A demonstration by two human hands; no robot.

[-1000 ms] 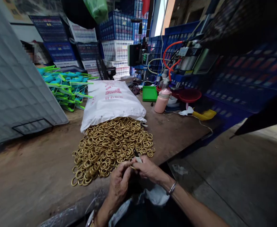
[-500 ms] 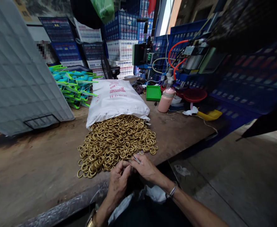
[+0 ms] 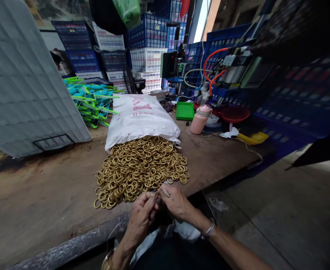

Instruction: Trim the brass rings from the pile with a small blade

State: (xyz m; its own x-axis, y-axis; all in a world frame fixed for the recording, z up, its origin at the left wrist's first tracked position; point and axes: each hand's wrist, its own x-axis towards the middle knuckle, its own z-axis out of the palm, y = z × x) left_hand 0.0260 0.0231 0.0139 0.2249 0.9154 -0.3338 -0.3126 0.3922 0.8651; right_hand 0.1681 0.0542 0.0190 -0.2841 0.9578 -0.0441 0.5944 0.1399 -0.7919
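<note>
My left hand [image 3: 141, 213] is closed in a pinch on a brass-coloured ring [image 3: 155, 193], of which only a sliver of edge shows between the fingertips. My right hand [image 3: 176, 202] meets it there, its fingers wrapped round a slim pale-handled tool [image 3: 166, 193]. The fingers cover the tool's working end, so its kind does not show. Just beyond both hands lies a heap of brass-coloured rings [image 3: 139, 168], spilling from the mouth of a white sack [image 3: 145, 120] with red print.
Left stands a grey ribbed panel [image 3: 35, 82], with green and blue plastic pieces [image 3: 94, 103] behind it. A pink bottle [image 3: 200, 120], green tray [image 3: 185, 111], red bowl [image 3: 234, 113] and yellow scoop [image 3: 253, 138] stand right. The wooden table's front edge [image 3: 77, 238] runs close by.
The view has swung slightly left, so the table's contents appear farther right. Both hands stay together; the tool in my right hand has tilted, and its dark end seen earlier is hidden now.
</note>
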